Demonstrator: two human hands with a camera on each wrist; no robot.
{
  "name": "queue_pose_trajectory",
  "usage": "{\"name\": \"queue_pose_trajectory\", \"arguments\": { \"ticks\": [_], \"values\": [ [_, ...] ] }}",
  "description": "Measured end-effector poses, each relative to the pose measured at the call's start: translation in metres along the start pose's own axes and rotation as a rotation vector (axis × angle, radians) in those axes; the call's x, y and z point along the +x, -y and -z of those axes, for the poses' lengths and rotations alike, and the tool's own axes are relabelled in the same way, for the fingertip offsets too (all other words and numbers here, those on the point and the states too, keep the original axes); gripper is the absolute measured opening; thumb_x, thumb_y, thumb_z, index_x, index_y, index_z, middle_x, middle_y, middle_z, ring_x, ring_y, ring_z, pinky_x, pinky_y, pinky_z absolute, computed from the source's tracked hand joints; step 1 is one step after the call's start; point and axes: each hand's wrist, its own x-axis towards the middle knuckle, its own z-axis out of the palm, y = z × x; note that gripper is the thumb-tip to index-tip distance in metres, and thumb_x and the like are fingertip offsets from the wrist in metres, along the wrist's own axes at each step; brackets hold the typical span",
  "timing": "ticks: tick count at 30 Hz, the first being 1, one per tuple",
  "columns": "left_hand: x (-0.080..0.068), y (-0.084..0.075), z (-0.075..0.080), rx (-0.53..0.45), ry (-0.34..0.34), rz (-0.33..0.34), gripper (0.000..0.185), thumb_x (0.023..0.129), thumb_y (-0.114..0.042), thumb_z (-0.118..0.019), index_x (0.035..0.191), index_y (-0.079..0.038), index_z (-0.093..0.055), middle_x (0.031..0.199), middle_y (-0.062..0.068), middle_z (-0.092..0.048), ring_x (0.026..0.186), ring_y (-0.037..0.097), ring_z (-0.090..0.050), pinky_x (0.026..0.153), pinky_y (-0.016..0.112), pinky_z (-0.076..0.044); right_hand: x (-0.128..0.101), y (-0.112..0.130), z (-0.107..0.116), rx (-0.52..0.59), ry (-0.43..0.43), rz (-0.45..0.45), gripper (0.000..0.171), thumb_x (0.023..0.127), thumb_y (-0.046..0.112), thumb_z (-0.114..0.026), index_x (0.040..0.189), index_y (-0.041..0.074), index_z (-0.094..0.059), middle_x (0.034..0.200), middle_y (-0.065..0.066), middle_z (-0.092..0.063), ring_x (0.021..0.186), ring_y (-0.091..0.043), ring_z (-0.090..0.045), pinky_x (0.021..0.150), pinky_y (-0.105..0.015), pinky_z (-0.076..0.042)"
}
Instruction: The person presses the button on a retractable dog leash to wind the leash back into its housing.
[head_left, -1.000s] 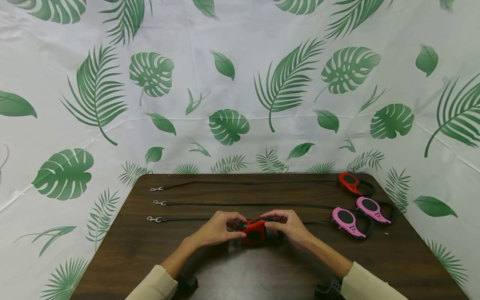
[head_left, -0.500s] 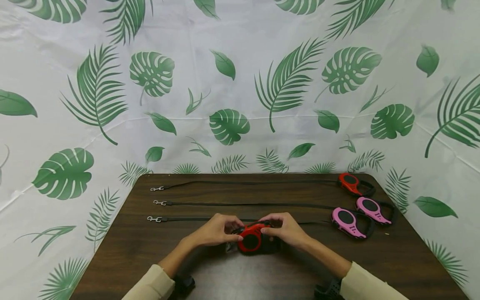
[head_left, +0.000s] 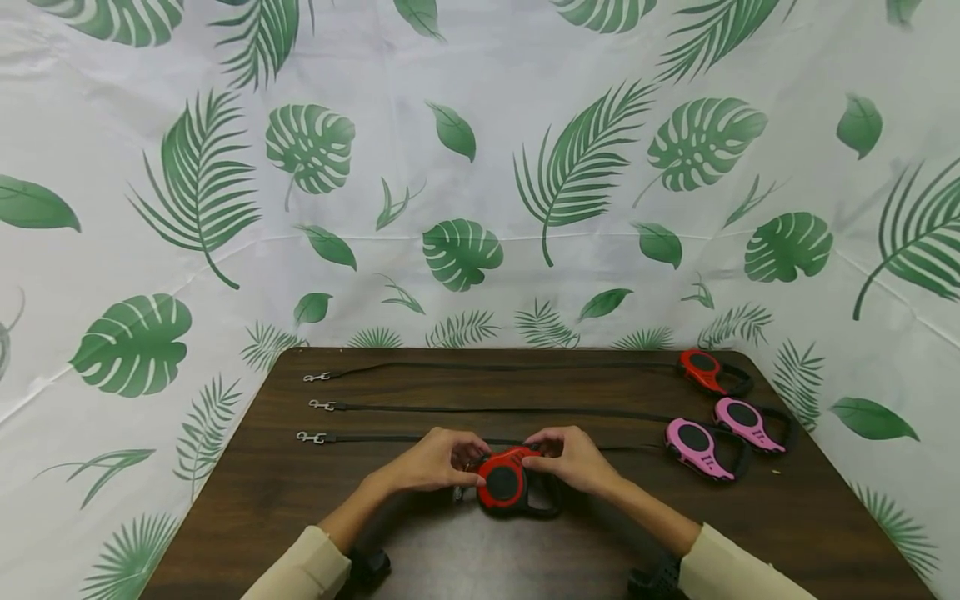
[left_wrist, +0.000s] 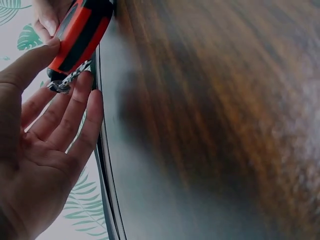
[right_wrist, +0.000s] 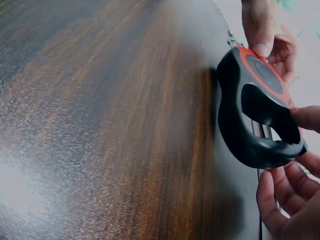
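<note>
While three clips (head_left: 322, 406) lie at the left of the counter (head_left: 480, 554), the left hand (head_left: 437, 461) pinches the red leash (head_left: 502, 483) in the middle, fingers bent a little; the right hand (head_left: 575, 460) pinches its other side, and two pink leashes (head_left: 697, 443) lie right.

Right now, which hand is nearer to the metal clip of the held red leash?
Left. The left hand pinches the red leash at its clip end, close beside the metal clip; the right hand holds the opposite, handle side.
</note>
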Motion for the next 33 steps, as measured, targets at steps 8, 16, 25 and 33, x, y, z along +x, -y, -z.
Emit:
{"name": "queue_pose_trajectory", "arguments": {
  "ticks": [8, 16, 25, 33],
  "values": [
    [-0.0016, 0.0025, -0.0041, 0.043, 0.023, 0.0, 0.035, 0.093, -0.02, -0.085, 0.123, -0.005, -0.074, 0.107, 0.006, -0.077, 0.097, 0.008, -0.071, 0.085, 0.024, -0.06, -0.0008, -0.0025, -0.0024, -0.052, 0.0, -0.038, 0.036, 0.09, 0.032, -0.086, 0.114, 0.007, -0.079, 0.089, 0.004, -0.072, 0.079, -0.009, -0.063, 0.07, -0.025, -0.052],
    [-0.0019, 0.0035, -0.0062, 0.051, 0.036, -0.003, 0.032, 0.094, -0.019, -0.083, 0.121, -0.005, -0.075, 0.106, 0.005, -0.078, 0.094, 0.004, -0.07, 0.084, 0.025, -0.061, 0.0001, -0.0044, -0.0047, -0.082, 0.017, -0.021, 0.034, 0.09, 0.031, -0.086, 0.113, 0.008, -0.079, 0.088, 0.005, -0.072, 0.077, -0.007, -0.064, 0.068, -0.025, -0.053],
    [-0.0019, 0.0033, -0.007, 0.087, 0.024, -0.02, 0.03, 0.093, -0.021, -0.085, 0.118, -0.007, -0.076, 0.102, 0.001, -0.077, 0.091, 0.006, -0.07, 0.083, 0.026, -0.06, 0.0003, -0.0054, -0.0049, -0.114, 0.019, -0.02, 0.032, 0.088, 0.031, -0.087, 0.107, 0.007, -0.08, 0.083, 0.005, -0.07, 0.073, -0.009, -0.063, 0.064, -0.025, -0.051],
    [-0.0036, 0.0058, -0.0074, 0.079, 0.021, -0.032, 0.031, 0.094, -0.024, -0.084, 0.118, -0.007, -0.076, 0.103, 0.002, -0.077, 0.091, 0.007, -0.07, 0.083, 0.027, -0.06, -0.0011, -0.0028, -0.0004, -0.116, 0.015, -0.018, 0.033, 0.088, 0.033, -0.087, 0.106, 0.007, -0.079, 0.083, 0.005, -0.068, 0.072, -0.01, -0.061, 0.063, -0.024, -0.05]
  ]
}}
